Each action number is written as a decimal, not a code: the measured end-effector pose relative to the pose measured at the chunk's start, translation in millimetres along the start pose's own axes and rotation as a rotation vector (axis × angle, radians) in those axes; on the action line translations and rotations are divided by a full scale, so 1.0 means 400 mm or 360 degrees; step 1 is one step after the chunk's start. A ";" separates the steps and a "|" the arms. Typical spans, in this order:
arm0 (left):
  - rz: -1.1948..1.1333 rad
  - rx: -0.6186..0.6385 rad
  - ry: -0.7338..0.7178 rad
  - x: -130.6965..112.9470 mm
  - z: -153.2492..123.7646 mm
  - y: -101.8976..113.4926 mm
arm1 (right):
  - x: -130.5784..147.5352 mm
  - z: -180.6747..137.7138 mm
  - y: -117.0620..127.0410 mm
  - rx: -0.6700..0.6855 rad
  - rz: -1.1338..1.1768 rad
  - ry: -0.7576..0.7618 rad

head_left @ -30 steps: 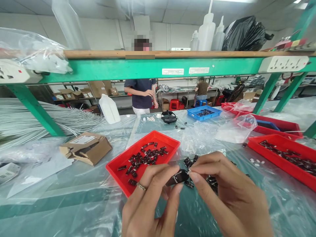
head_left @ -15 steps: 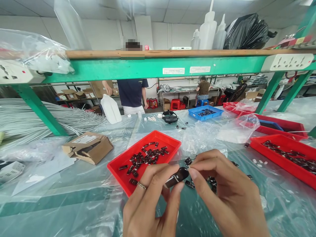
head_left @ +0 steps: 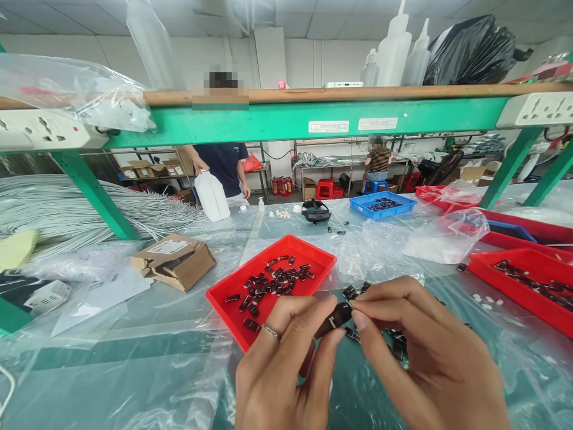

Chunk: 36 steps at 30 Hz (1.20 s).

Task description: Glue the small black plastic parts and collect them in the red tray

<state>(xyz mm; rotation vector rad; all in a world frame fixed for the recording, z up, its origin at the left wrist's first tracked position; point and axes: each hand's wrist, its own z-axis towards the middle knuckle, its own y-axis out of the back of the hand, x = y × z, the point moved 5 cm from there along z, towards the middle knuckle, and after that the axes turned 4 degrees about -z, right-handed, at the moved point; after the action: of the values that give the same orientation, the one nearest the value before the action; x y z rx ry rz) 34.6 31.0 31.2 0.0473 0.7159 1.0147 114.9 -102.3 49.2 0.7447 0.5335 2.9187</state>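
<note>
My left hand (head_left: 290, 364) holds a small, glossy black oblong part (head_left: 333, 319) between thumb and fingertips, tilted up toward the right. At its upper right end, the thumb and forefinger of my right hand (head_left: 416, 346) are pinched together. Whatever sits in that pinch is hidden or too small to name. Beyond my left hand lies a red tray (head_left: 222, 304) with many similar black parts (head_left: 277, 280) in it. More loose black parts (head_left: 351, 292) are scattered on the table around and behind my right hand, some partly covered by it.
Small white pieces (head_left: 486, 300) lie beside a second red tray (head_left: 478, 272) at right. A blue tray (head_left: 358, 209), a black headset (head_left: 316, 211) and an opened cardboard box (head_left: 197, 263) stand farther back. Behind the green shelf beam (head_left: 268, 122), a person (head_left: 224, 170) holds a white jug (head_left: 212, 196).
The view has swung slightly left, so things sit farther right. Both hands keep their grip, and the black part is turned slightly. The person behind has shifted left relative to the shelf.
</note>
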 end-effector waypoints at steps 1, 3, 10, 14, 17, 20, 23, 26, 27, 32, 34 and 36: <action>0.0003 -0.0012 -0.0001 0.001 -0.001 -0.001 | -0.001 -0.003 -0.002 -0.0007 -0.0022 0.0017; 0.0008 -0.0034 0.0001 0.001 -0.003 -0.003 | -0.004 -0.007 -0.006 -0.0016 -0.0043 0.0038; -0.0105 -0.0077 0.0010 0.001 -0.002 -0.009 | -0.007 0.002 -0.011 -0.0045 0.0117 0.0031; -0.0164 -0.0079 0.0103 0.015 0.002 -0.007 | 0.002 0.006 -0.006 -0.0021 0.0028 0.0074; -0.0157 -0.0087 0.0141 0.018 0.003 -0.002 | -0.003 0.008 -0.011 0.0033 0.0052 0.0074; -0.0068 0.0028 0.0204 0.036 0.009 -0.012 | -0.041 0.009 -0.041 0.0133 0.0161 -0.0022; 0.0039 0.0096 0.0310 0.109 0.016 -0.034 | -0.113 0.007 -0.094 0.0271 0.0270 -0.0264; 0.0227 0.0052 0.0475 0.236 0.015 -0.050 | -0.172 0.005 -0.119 0.0222 0.0232 -0.0415; 0.0290 0.0038 0.0540 0.279 0.012 -0.052 | -0.182 0.005 -0.118 0.0182 0.0225 -0.0439; 0.0371 -0.0050 0.0619 0.344 0.007 -0.025 | -0.185 0.010 -0.076 -0.0013 0.0304 -0.0522; 0.0355 -0.0179 0.0564 0.302 0.018 0.006 | -0.182 0.014 -0.051 -0.0125 0.0331 -0.0538; 0.0289 -0.0319 0.0502 0.247 0.030 0.037 | -0.183 0.017 -0.025 -0.0271 0.0358 -0.0546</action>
<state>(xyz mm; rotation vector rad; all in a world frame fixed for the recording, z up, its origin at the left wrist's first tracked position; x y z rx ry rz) 62.3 120.5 -5.9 -0.2300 0.9039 1.2804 182.6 -102.9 18.5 1.3186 0.1754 2.8809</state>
